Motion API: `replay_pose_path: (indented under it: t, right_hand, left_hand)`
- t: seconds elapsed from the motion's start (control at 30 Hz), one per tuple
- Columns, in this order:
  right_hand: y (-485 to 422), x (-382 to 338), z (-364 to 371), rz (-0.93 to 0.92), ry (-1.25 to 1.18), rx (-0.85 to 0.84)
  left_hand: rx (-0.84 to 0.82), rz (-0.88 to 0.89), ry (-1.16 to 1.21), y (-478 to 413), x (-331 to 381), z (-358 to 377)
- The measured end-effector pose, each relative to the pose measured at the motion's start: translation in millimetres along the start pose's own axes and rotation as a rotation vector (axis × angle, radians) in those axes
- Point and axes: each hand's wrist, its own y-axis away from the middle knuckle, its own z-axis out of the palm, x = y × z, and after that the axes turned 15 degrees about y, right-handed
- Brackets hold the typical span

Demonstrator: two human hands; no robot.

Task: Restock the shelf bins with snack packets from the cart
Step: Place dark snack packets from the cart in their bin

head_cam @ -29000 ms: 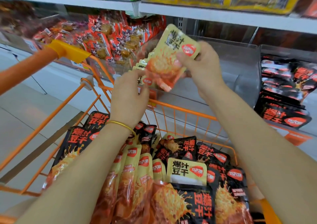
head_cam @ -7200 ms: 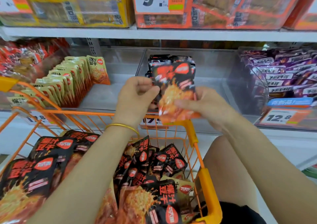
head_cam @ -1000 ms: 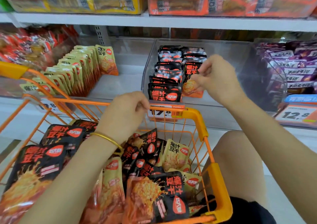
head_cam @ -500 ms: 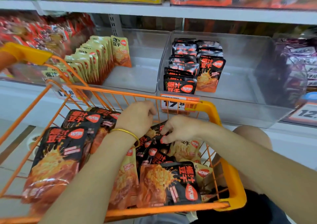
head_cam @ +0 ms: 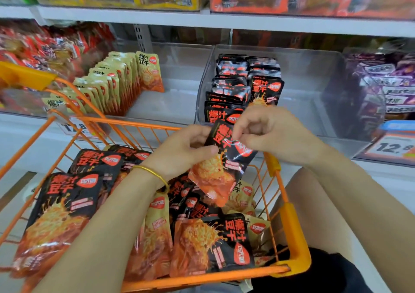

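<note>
While it's over the orange cart (head_cam: 294,232), black snack packet (head_cam: 224,164) is gripped two-handed.
Grip: left hand (head_cam: 179,152) fingers (head_cam: 205,151) wrap left edge, right hand (head_cam: 271,133) fingers (head_cam: 243,132) pinch top.

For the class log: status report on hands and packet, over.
Left hand, right hand both pinch black packet over cart. Clear bin has room right. No obstruction seen.

Both hands, left (head_cam: 182,151) and right (head_cam: 267,133), pinch a black packet (head_cam: 221,164) above the cart (head_cam: 202,277), bin (head_cam: 310,72) beyond

Clear bins (head_cam: 314,79) on white shelf (head_cam: 381,173)
</note>
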Motion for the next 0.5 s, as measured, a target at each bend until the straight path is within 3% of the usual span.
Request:
replay_pose_path:
  t: [0.13,0.23,0.3,0.37,0.43,0.5]
  right_hand:
    - [4,8,-8,0.207,-0.362,0.127]
    - [8,9,-13,0.246,-0.242,-0.016]
    - [1,16,-23,0.299,-0.209,0.052]
    - [-12,32,-42,0.406,-0.253,0.28]
    - [-26,55,-60,0.487,-0.18,0.451]
    - [-38,81,-66,0.571,-0.036,0.428]
  left_hand:
    - [0.087,0.05,0.225,-4,13,10]
    - [0.183,0.13,0.237,-21,27,21]
    - [0.257,0.224,0.188,-35,35,32]
    - [0.35,0.369,-0.059,-48,33,39]
    - [0.362,0.458,-0.491,-56,21,39]
    - [0.332,0.465,-0.708,-57,5,39]
